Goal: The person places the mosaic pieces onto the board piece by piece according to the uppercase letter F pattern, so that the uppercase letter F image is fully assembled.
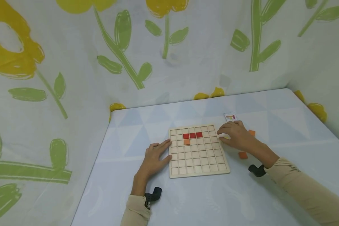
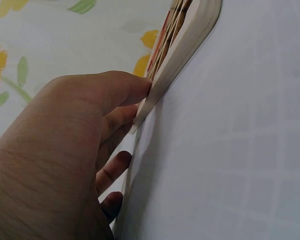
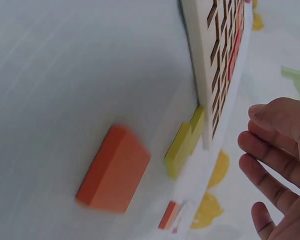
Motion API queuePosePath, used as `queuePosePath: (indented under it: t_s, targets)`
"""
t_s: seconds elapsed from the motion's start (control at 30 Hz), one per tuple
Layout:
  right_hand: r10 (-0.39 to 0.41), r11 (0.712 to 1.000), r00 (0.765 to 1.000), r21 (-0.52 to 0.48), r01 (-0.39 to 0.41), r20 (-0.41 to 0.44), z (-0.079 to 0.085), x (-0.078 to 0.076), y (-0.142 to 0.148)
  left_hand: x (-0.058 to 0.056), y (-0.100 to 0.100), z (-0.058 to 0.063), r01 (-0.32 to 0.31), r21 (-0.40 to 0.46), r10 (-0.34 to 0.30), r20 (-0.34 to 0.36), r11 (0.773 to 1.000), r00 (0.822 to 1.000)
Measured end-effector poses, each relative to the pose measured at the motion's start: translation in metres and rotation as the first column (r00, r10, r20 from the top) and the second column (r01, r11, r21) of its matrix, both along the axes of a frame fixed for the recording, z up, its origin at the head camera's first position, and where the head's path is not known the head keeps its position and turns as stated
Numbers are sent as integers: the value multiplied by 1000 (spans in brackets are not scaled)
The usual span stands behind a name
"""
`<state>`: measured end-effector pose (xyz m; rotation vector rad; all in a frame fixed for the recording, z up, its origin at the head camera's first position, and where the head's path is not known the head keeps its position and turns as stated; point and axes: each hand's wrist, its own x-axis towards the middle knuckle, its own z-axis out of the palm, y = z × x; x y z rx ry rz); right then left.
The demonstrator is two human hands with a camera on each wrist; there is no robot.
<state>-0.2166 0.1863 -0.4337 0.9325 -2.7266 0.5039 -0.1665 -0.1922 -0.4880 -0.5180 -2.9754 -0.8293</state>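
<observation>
L hand on grid board, R hand just beyond its R edge
Board flat on tbl btwn the hands; L fingers apart, tips + thumb touching board's L edge; R fingers loosely bent, thumb tip near index, nothing seen btwn them, hand held above tbl; on board 3 red tiles side by side in a row near far edge, 1 orange tile in next row, directly on near side of leftmost red; 2 yellow tiles on tbl at board's R edge, mostly hidden by R hand in head view; loose orange tiles near R hand, one nearer person, one farther; small pattern card past R fingers, partly covered
</observation>
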Motion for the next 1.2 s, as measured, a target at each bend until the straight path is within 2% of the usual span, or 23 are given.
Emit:
queuePosePath:
  t_s: [0.2,0.63,0.83,1.2]
  targets:
    - [-46,999,999,29,45,21,0,0,17,1,-1,-1,-14,-20,15,32,1000,999]
    - [-168,983,981,95,159,95,-2,-8,41,0,-2,-1,2,2,-2,-9,1000,1000]
    - [-187,979,976,97,177,107,-4,-12,49,1,-1,0,7,20,-6,-26,1000,1000]
    - [-217,967,964,169,191,154,-8,-23,53,1,0,2,9,26,-9,-8,1000,1000]
